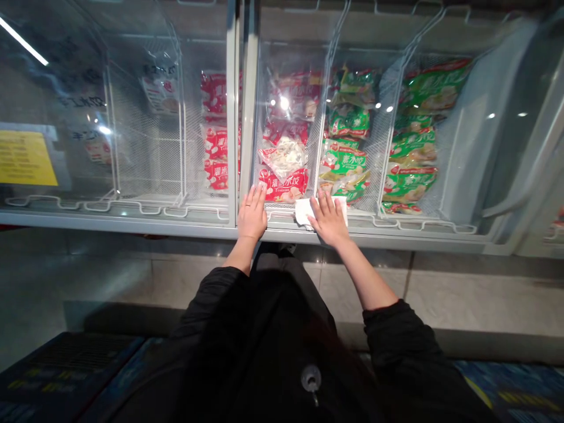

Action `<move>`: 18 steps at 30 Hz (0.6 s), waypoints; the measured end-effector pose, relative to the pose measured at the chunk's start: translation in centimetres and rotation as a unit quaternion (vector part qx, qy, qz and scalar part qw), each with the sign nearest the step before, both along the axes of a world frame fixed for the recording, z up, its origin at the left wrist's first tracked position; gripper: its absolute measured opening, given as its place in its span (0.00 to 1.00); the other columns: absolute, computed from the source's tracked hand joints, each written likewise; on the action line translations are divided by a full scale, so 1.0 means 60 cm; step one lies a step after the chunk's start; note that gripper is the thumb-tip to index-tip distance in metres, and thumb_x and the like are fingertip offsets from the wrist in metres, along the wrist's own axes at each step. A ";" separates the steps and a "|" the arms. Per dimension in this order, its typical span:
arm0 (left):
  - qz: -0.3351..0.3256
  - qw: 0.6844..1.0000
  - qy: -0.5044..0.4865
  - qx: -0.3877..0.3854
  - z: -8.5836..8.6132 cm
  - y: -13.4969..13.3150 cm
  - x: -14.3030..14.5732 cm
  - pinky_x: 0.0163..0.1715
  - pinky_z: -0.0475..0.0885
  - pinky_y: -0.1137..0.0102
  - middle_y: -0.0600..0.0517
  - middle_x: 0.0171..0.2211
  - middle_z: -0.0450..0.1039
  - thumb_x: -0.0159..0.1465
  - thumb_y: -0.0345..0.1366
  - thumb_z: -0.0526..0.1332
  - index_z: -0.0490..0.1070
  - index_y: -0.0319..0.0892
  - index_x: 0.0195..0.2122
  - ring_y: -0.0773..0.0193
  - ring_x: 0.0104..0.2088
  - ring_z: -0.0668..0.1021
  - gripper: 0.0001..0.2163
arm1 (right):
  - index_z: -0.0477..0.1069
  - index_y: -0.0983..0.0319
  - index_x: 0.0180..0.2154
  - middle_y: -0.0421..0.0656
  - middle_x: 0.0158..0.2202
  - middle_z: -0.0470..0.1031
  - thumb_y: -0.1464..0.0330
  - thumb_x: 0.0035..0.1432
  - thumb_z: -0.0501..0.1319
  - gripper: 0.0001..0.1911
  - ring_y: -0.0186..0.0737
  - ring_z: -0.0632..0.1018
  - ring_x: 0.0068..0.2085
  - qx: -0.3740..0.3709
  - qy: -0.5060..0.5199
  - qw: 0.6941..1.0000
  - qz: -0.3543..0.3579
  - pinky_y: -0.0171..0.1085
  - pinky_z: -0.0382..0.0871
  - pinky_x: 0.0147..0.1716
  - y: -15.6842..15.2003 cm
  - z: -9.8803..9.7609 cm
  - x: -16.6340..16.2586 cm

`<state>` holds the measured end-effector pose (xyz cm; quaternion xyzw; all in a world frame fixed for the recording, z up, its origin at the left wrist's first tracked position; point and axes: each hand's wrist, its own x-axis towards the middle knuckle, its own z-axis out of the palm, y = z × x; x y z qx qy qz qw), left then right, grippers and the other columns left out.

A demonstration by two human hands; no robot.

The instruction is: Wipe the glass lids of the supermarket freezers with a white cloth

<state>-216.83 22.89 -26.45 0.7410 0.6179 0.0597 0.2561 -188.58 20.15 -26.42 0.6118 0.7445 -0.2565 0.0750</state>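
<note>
My left hand [252, 212] lies flat with its fingers stretched out on the frame of a glass-topped freezer [198, 222], where the two lids meet. Its fingertips reach the glass edge. My right hand [329, 219] is spread flat over a white paper tissue [304, 212], pressing it against the glass near the front edge. Beneath the glass, red dumpling bags [288, 185] lie below and between my hands. Green dumpling bags [344, 161] lie just beyond my right fingers.
White wire dividers [386, 135] split the freezer inside. More green bags [412, 141] are on the right, red bags [215, 144] left of the frame. A yellow sign [27, 157] is on the far-left glass. Dark printed boxes [66, 370] stand behind me on the tiled floor [185, 276].
</note>
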 end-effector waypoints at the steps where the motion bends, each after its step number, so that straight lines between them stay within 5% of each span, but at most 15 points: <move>1: -0.001 1.000 -0.002 -0.002 -0.001 0.000 0.000 0.79 0.50 0.53 0.48 0.78 0.54 0.69 0.26 0.52 0.56 0.40 0.78 0.56 0.79 0.54 0.34 | 0.48 0.63 0.79 0.53 0.82 0.42 0.59 0.77 0.50 0.36 0.55 0.45 0.81 -0.003 0.001 1.000 0.006 0.65 0.39 0.77 -0.008 0.000 -0.009; 7: -0.005 1.000 0.010 0.007 -0.004 0.001 0.000 0.79 0.51 0.53 0.47 0.78 0.54 0.68 0.25 0.52 0.57 0.39 0.77 0.55 0.79 0.54 0.34 | 0.48 0.57 0.79 0.46 0.82 0.43 0.57 0.77 0.50 0.35 0.51 0.45 0.81 0.017 0.036 0.996 0.078 0.59 0.39 0.79 0.030 -0.003 -0.066; 10: -0.014 0.999 0.023 0.017 -0.003 0.002 -0.001 0.79 0.51 0.55 0.46 0.78 0.54 0.68 0.24 0.52 0.59 0.36 0.77 0.55 0.79 0.55 0.34 | 0.47 0.57 0.79 0.45 0.82 0.42 0.57 0.78 0.50 0.36 0.52 0.45 0.81 0.041 0.023 0.999 0.026 0.61 0.39 0.78 0.052 -0.003 -0.038; 14: -0.022 0.999 0.031 0.021 -0.001 0.004 -0.002 0.78 0.53 0.54 0.46 0.78 0.54 0.67 0.24 0.53 0.58 0.36 0.77 0.55 0.79 0.56 0.34 | 0.49 0.60 0.79 0.50 0.82 0.41 0.58 0.78 0.50 0.35 0.58 0.44 0.81 0.044 -0.012 0.997 -0.067 0.67 0.41 0.77 0.019 0.000 0.003; 18: -0.018 0.999 0.032 0.014 0.001 0.005 -0.001 0.78 0.52 0.53 0.47 0.78 0.54 0.66 0.24 0.54 0.57 0.39 0.77 0.55 0.79 0.55 0.36 | 0.54 0.53 0.78 0.48 0.82 0.42 0.60 0.78 0.51 0.32 0.57 0.46 0.81 0.027 0.009 0.999 -0.015 0.67 0.42 0.76 -0.009 0.005 -0.035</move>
